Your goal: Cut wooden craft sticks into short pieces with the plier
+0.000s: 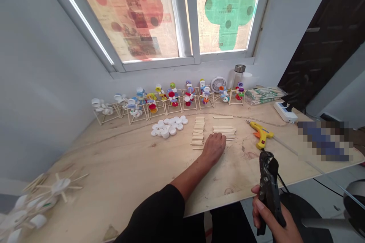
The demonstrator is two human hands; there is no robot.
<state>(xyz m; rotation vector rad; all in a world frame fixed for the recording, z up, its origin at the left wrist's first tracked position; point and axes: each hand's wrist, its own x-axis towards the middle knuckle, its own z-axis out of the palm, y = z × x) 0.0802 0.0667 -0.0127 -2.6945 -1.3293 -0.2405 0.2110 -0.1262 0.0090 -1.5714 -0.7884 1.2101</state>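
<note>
My left hand (214,147) rests on the near edge of a pile of short wooden sticks (226,131), fingers bent down and close together. Its fingertips are hidden, so whatever they pinch does not show. Just left of it lies a second stack of wooden sticks (199,129). In front of the table's edge, my right hand (269,214) is wrapped around the handles of black hand cutters (269,186), held upright with the head pointing away from me. Beyond the cutters, a yellow glue gun (261,134) lies on the wooden table (137,178).
White bottle caps (169,125) lie left of the sticks. Along the wall stand several stick frames with coloured caps (172,100), a small fan (218,84) and a bottle (238,76). Bagged sticks (265,95) and a power strip (285,112) are at right. Cap-and-stick wheels (61,186) lie at left.
</note>
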